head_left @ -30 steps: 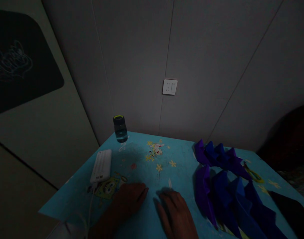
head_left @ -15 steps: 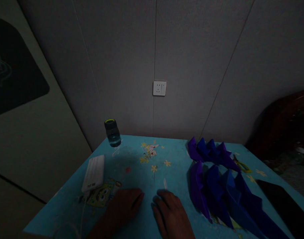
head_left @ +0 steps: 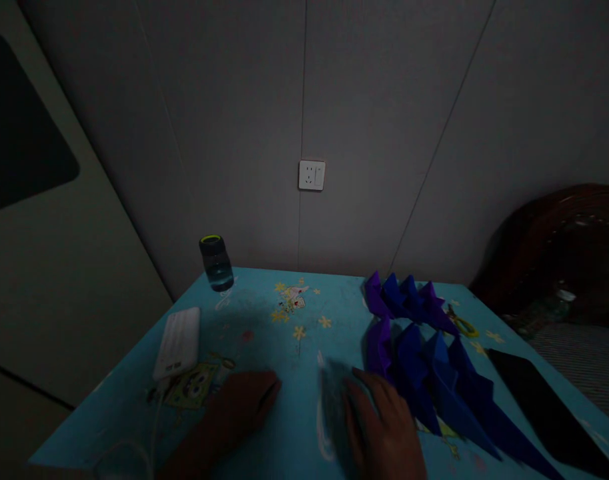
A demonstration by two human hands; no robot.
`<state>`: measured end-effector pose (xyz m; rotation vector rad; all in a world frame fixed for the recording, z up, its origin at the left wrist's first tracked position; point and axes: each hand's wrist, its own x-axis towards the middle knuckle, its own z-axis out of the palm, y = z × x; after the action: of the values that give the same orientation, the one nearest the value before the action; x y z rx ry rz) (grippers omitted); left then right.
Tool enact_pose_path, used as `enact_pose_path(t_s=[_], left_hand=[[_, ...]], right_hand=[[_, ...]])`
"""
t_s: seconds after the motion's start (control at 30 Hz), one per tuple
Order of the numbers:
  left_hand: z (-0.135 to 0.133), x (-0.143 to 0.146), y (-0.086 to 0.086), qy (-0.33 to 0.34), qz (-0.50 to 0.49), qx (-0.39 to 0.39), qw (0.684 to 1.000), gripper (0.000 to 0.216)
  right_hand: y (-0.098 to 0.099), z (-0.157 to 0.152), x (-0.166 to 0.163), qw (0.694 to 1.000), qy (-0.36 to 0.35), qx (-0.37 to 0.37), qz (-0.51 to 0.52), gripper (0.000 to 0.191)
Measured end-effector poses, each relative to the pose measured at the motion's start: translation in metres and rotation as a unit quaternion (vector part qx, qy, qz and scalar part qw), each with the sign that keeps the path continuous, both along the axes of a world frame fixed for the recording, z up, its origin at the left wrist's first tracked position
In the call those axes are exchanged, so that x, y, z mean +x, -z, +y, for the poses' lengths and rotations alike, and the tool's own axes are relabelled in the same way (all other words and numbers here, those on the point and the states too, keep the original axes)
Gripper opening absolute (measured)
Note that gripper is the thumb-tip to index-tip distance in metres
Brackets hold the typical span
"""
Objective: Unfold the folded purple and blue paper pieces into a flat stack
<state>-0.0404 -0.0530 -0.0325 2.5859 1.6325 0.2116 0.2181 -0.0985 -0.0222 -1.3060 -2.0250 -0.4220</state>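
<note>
Right hand: the right hand (head_left: pixel 384 427) lies on the blue table (head_left: pixel 264 320), fingers apart and stretched forward, holding nothing. The fingertips are just beside the near edge of the folded paper shapes.
Left hand: the left hand (head_left: pixel 242 403) rests flat on the table, palm down, fingers loosely together, empty.
Folded paper shapes: the blue and purple folded paper shapes (head_left: pixel 424 360) lie in two rows on the right half of the table, overlapping one another.
Power bank: a white power bank (head_left: pixel 177 341) lies left of the left hand, with a white cable going toward the near edge.
Bottle: a small bottle (head_left: pixel 215 263) with a yellow-green ring on top stands upright at the far left corner.
Dark flat thing: a black flat object (head_left: pixel 534 400) lies at the right edge, beside the paper shapes.
Wall: a white socket (head_left: pixel 311 175) sits on the grey wall behind the table.
</note>
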Motion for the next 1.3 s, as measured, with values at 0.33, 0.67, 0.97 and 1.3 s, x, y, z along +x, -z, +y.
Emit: enact_pose_path(t_s=[0.33, 0.67, 0.97, 1.3], left_hand=[[0.002, 0.009, -0.019, 0.066, 0.066, -0.007, 0.996, 0.027], [0.036, 0.043, -0.044, 0.11, -0.11, 0.005, 0.988, 0.025], [0.085, 0.045, -0.031, -0.007, -0.571, -0.056, 0.819, 0.044], [0.089, 0.027, -0.019, -0.124, -0.589, -0.103, 0.792, 0.04]], right_hand=[[0.023, -0.002, 0.036, 0.979, 0.177, -0.035, -0.1, 0.035], [0.031, 0.005, 0.023, 0.986, 0.142, -0.027, -0.089, 0.031], [-0.032, 0.077, -0.076, 0.992, -0.054, -0.027, -0.107, 0.022], [-0.017, 0.093, -0.067, 0.961, -0.141, -0.094, 0.219, 0.024]])
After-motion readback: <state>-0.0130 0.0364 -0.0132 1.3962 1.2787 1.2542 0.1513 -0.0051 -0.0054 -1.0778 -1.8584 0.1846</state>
